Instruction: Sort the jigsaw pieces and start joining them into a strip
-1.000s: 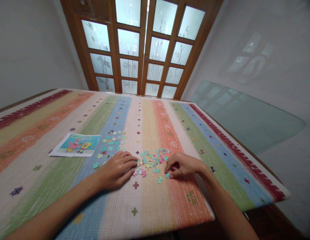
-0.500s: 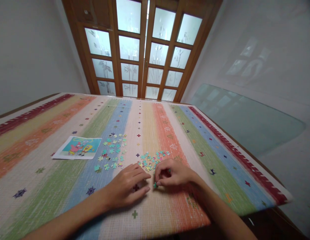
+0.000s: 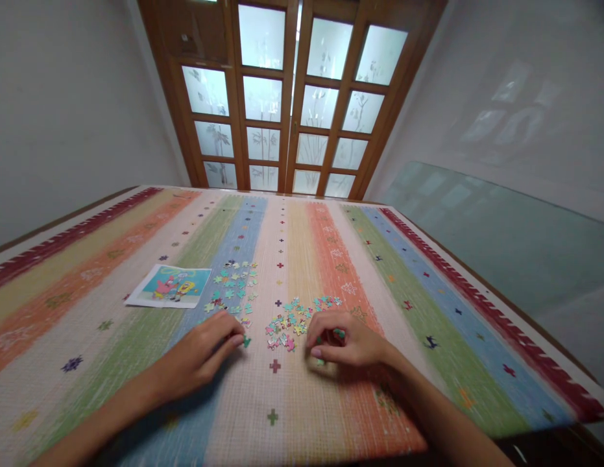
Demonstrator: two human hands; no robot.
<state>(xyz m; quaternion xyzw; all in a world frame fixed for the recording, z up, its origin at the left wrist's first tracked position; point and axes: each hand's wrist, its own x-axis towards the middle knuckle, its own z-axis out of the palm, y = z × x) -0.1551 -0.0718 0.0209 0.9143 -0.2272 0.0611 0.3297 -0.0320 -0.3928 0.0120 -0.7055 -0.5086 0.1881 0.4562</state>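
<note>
Small loose puzzle pieces lie in two groups on the striped cloth: one pile (image 3: 292,321) in the middle and a second spread (image 3: 233,285) to its left. My left hand (image 3: 199,353) rests flat on the cloth, its fingertips touching a teal piece (image 3: 245,340) at the edge of the left group. My right hand (image 3: 348,344) is curled beside the middle pile, its fingers pinched on a small green-teal piece (image 3: 338,334). A printed cartoon picture (image 3: 170,286) lies flat to the left of the pieces.
The striped cloth (image 3: 331,402) covers a table whose right edge runs along a dark red border (image 3: 477,295). Wooden doors with frosted glass panes (image 3: 292,97) stand behind the table. A glass sheet (image 3: 516,240) leans against the right wall.
My left hand has slid left, away from the middle pile to the left group's edge. My right hand stayed curled by the middle pile. The camera view shifted slightly.
</note>
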